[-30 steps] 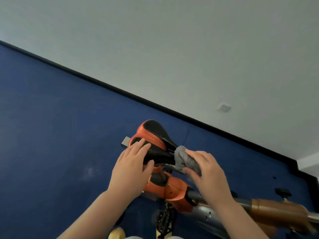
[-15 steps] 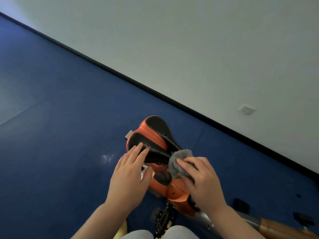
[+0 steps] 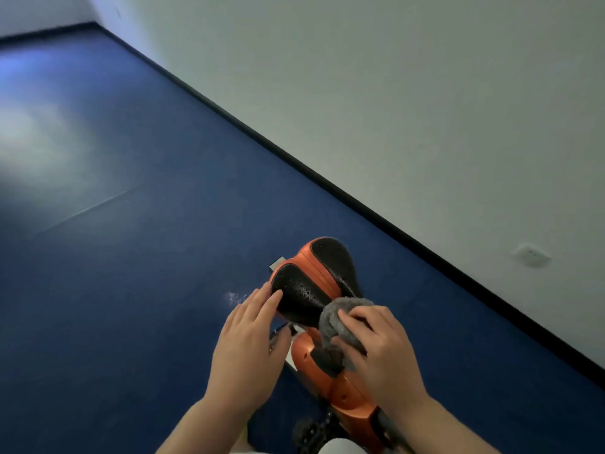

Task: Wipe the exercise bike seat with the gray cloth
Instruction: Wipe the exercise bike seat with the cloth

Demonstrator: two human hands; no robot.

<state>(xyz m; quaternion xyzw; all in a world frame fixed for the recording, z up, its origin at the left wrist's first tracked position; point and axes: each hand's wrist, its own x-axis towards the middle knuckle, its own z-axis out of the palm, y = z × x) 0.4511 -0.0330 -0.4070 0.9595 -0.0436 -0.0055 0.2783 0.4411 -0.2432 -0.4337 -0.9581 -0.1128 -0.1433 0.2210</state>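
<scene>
The exercise bike seat [image 3: 311,283] is black perforated padding with orange trim, seen from above in the lower middle. My left hand [image 3: 250,350] rests flat against the seat's near left side, fingers together on its edge. My right hand [image 3: 381,352] is closed on a bunched gray cloth [image 3: 337,317], which presses against the seat's narrow near end. The orange seat post housing [image 3: 327,381] runs down below both hands, partly hidden by them.
Blue floor [image 3: 131,257] spreads left and behind the bike. A white wall [image 3: 393,109] with a black baseboard [image 3: 327,183] runs diagonally at right, with a wall socket [image 3: 530,255]. A black pedal or gear part [image 3: 311,430] shows at the bottom edge.
The view has swung left and down, showing more floor. My right hand with the cloth has moved from the seat's right side to its near end. My left hand stays on the seat.
</scene>
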